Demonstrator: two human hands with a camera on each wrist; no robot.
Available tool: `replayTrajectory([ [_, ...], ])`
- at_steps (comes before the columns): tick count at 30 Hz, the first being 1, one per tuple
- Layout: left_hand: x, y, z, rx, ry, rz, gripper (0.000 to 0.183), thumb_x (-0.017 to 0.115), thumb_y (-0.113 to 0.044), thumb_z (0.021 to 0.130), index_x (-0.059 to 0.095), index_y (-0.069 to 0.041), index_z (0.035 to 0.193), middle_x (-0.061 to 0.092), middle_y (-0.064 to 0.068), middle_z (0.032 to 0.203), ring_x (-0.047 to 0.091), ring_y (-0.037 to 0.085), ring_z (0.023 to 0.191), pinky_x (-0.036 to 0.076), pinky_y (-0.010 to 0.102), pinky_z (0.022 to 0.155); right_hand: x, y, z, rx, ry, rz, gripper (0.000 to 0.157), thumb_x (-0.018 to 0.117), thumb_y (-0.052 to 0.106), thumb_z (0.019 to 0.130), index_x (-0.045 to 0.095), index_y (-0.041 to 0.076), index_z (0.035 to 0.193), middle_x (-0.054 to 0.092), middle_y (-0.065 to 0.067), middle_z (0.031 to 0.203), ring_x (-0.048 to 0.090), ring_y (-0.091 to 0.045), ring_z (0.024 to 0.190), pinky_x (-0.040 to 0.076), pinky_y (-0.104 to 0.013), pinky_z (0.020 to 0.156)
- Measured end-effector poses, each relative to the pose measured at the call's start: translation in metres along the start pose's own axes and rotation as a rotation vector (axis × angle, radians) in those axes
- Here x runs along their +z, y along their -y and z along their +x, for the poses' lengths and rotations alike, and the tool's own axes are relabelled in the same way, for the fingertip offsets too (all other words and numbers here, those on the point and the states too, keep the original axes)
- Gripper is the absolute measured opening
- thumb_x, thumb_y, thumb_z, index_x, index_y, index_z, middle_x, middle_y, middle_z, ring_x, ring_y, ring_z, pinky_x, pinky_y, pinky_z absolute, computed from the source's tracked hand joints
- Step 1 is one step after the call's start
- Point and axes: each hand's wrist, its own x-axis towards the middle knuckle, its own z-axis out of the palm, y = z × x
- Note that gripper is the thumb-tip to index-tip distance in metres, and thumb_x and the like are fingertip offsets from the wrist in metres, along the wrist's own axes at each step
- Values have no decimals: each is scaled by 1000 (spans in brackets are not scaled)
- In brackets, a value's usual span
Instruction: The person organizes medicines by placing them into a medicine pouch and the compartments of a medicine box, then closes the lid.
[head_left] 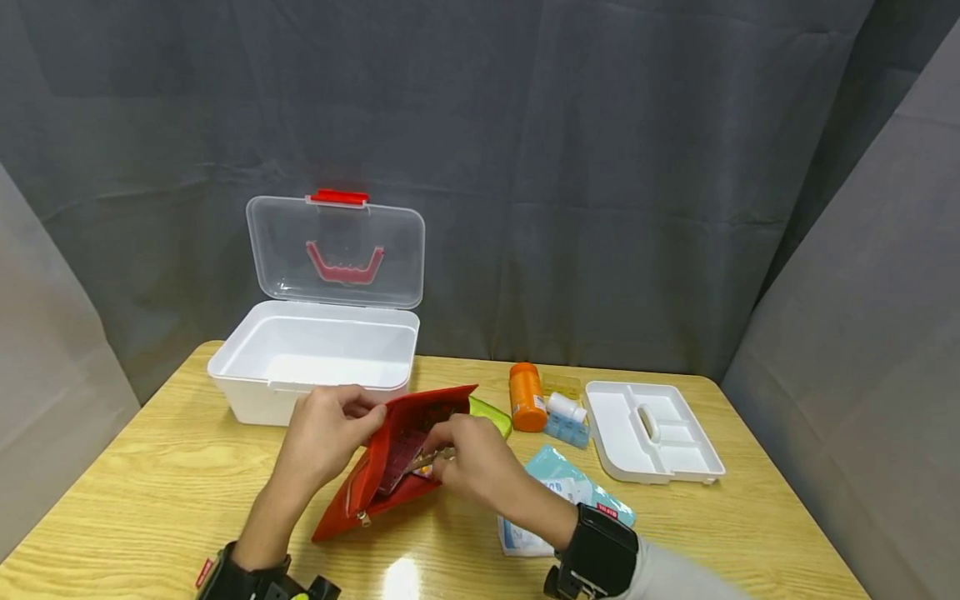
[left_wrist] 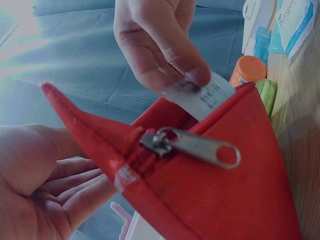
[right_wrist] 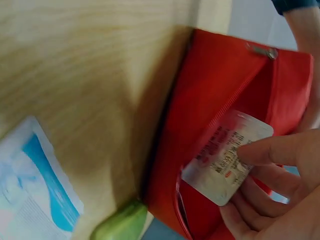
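Red pouch [head_left: 363, 479], head view: lower centre of the frame, tilted, mouth spread open; bench [head_left: 150, 500] beneath.
Left hand [head_left: 330, 429], head view: at the upper left edge of the pouch; thumb and fingers clamped on the rim.
Right hand [head_left: 476, 462], head view: fingers drawn together at the mouth; refer to the wrist views for the item held.
Box and tray, head view: white box [head_left: 255, 402] left of centre, lid raised; white tray [head_left: 626, 450] at right, orange bottle [head_left: 528, 400] between.
Silver packet [left_wrist: 220, 90], left wrist view: upper centre of the frame, pinched by the right hand; lower end hidden behind the pouch edge.
Zip pull [left_wrist: 200, 147], left wrist view: frame centre, in front of the pouch; left hand contact partly hidden by fabric.
Silver packet, right wrist view: right of centre, printed face visible, lying across the pouch mouth.
Step in hand: judged to be passing the packet through the mouth; inward or outward cannot be told.
Next move: calls, in judgement, for a spread rim and a firm pinch; release only with the packet clear of the zip edge.
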Motion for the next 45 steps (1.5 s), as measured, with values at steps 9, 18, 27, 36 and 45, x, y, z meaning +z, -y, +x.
replayTrajectory([
  [9, 0, -1, 0, 4, -2, 7, 10, 70, -8, 90, 78, -2, 90, 76, 9, 83, 71, 12, 66, 60, 24, 60, 17, 6, -7, -50, -15, 25, 21, 70, -5, 74, 79, 10, 85, 70, -1, 82, 64, -12, 79, 48, -17, 67],
  [18, 0, -1, 0, -7, 5, 9, 10, 70, -8, 90, 78, -2, 91, 76, 9, 83, 71, 12, 67, 60, 24, 60, 23, 12, -10, -47, 33, 53, 24, 68, -4, 77, 81, 13, 87, 75, 3, 84, 67, -5, 80, 47, -10, 66],
  [27, 0, -1, 0, 9, -2, 20, 9, 70, -8, 89, 78, -2, 90, 76, 8, 81, 70, 11, 66, 58, 22, 59, 25, 11, -14, -41, 42, 56, 25, 66, -2, 77, 82, 15, 87, 75, 5, 83, 63, 0, 77, 44, -10, 64],
  [36, 1, -2, 1, 14, -5, 26, 9, 71, -8, 89, 78, -3, 89, 76, 7, 81, 70, 11, 66, 57, 20, 58, 26, 10, -16, -46, 31, 51, 27, 63, -1, 74, 81, 13, 89, 76, 2, 86, 67, -6, 80, 43, -10, 64],
  [45, -1, -2, -1, 10, 4, 18, 9, 70, -8, 89, 78, -2, 90, 76, 8, 81, 70, 12, 66, 59, 23, 59, 27, 10, -17, -38, 29, 75, 29, 62, -3, 76, 81, 12, 91, 75, -1, 89, 61, -7, 74, 41, -9, 60],
])
